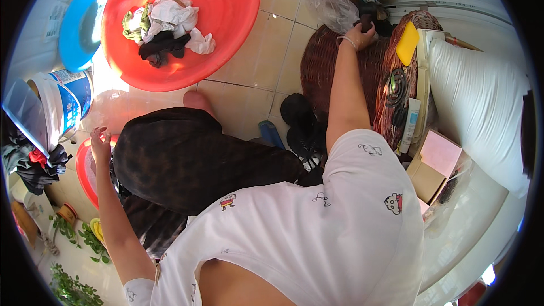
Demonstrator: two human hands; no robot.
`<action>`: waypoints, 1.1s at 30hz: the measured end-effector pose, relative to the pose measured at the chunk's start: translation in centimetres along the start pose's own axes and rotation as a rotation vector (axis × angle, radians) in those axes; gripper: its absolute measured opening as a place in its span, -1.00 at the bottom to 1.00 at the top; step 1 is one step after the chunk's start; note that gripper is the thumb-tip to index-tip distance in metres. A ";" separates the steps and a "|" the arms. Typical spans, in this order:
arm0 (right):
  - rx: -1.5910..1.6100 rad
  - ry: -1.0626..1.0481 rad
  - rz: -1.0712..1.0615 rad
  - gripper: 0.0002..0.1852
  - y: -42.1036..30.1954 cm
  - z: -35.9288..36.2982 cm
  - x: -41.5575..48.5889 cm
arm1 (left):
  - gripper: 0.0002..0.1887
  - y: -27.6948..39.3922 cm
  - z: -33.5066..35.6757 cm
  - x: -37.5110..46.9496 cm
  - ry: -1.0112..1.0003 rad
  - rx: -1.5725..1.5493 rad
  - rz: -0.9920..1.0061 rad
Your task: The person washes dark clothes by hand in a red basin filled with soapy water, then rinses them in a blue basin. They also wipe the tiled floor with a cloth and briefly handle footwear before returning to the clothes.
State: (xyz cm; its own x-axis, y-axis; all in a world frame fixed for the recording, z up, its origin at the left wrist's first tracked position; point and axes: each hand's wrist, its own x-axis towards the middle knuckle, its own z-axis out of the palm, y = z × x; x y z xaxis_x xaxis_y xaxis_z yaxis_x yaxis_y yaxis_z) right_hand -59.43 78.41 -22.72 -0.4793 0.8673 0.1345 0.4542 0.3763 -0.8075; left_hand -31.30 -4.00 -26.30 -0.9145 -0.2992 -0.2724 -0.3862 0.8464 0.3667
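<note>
My right hand [360, 37] reaches out over a brown wicker basket [316, 61]. Its fingers are closed on a small dark item [366, 22], perhaps cloth. A crumpled clear plastic bag [333, 12] lies right beside that hand. Near a small red basin [86, 170] at my left side, my left hand [101, 142] hangs with loosely curled, parted fingers and nothing visible in them. Ahead, a big red plastic basin [225, 29] holds a heap of white clothes [172, 12], a green-and-white piece [137, 25] and black cloth [163, 45].
A blue basin [80, 25] and a white-and-blue bucket [68, 102] stand left, near dark clothes [36, 174]. Black shoes [299, 125] are on the tiled floor [246, 59]. Right are a yellow card-like piece [407, 43], a black coil [396, 89], a tube [410, 125] and an open box [433, 165].
</note>
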 end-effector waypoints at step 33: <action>-0.702 -1.395 -1.236 -0.39 11.6 10.2 -20.2 | -0.62 44.6 13.2 12.1 -0.539 0.384 1.574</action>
State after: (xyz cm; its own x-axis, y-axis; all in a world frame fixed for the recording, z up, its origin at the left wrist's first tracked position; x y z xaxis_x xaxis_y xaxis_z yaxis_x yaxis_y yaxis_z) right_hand -52.14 61.87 -40.68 -0.6988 -0.5936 -0.3992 -0.5282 0.8045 -0.2717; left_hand -58.02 35.94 -25.01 -0.1826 0.9699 -0.1612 0.9049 0.2299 0.3582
